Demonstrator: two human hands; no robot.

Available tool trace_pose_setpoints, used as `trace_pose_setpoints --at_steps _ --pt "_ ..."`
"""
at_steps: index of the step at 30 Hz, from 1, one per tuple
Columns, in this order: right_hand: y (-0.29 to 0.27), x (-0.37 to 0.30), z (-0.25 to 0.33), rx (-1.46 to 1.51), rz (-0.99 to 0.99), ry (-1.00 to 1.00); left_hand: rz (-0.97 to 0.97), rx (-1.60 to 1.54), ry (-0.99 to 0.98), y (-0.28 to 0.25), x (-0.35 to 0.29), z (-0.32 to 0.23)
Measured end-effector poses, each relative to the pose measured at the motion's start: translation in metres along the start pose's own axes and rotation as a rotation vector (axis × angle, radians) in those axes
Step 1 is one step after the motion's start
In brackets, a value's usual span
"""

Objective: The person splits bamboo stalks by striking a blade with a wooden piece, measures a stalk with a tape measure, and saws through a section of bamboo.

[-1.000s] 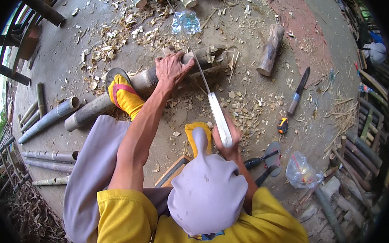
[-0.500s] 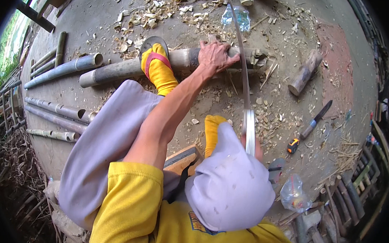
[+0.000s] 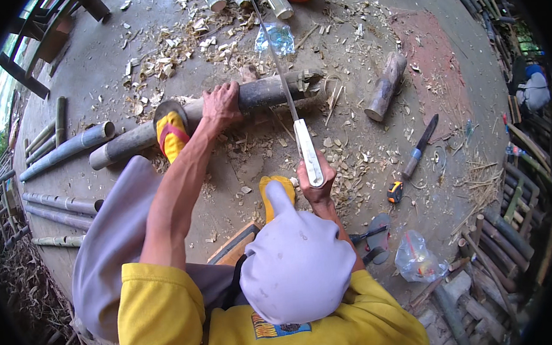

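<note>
A thick bamboo pole (image 3: 261, 94) lies crosswise in front of me, dark toward its jagged right end. My left hand (image 3: 222, 105) presses on its upper side, fingers bent over it. A sandalled foot in a yellow sock (image 3: 173, 135) rests on the pole left of that hand. In my right hand (image 3: 319, 181) is the white handle of a handsaw (image 3: 308, 152). The long, thin blade, seen nearly edge-on, points away from me and crosses the pole near its right end. Whether its teeth are in the bamboo cannot be made out.
Wood chips (image 3: 167, 56) litter the ground. To the right are a short bamboo piece (image 3: 386, 87), a long knife (image 3: 422, 145), an orange-black tape measure (image 3: 395, 192) and a plastic bag (image 3: 418, 257). Other bamboo poles (image 3: 69, 150) lie at left. A wooden board (image 3: 233, 243) is near my legs.
My left hand has shifted left along the pole, farther from the blade. The right hand, mostly hidden before, now shows on the saw handle. The whole view has shifted too.
</note>
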State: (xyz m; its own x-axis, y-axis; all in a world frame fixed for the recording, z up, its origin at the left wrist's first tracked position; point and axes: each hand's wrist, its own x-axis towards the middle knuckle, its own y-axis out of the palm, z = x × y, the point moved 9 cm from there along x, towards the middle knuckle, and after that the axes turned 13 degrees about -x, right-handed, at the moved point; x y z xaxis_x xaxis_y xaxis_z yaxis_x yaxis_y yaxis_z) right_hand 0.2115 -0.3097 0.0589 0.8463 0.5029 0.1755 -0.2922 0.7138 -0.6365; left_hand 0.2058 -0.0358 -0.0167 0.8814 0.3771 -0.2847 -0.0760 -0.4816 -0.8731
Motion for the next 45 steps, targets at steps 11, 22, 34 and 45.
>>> trace_pose_setpoints --at_steps 11,22,34,45 --pt "0.01 0.02 0.031 0.043 0.065 -0.06 0.12 -0.105 -0.145 0.001 -0.015 0.039" --pt "0.004 0.022 0.023 0.016 0.145 0.038 -0.083 -0.077 0.029 0.009 0.02 -0.036" --pt "-0.053 -0.072 0.019 -0.251 0.177 -0.044 0.045 -0.093 0.077 0.018 0.016 -0.035" --pt "0.009 0.007 0.018 0.06 0.134 0.03 -0.155 -0.035 0.105 0.015 0.01 -0.048"
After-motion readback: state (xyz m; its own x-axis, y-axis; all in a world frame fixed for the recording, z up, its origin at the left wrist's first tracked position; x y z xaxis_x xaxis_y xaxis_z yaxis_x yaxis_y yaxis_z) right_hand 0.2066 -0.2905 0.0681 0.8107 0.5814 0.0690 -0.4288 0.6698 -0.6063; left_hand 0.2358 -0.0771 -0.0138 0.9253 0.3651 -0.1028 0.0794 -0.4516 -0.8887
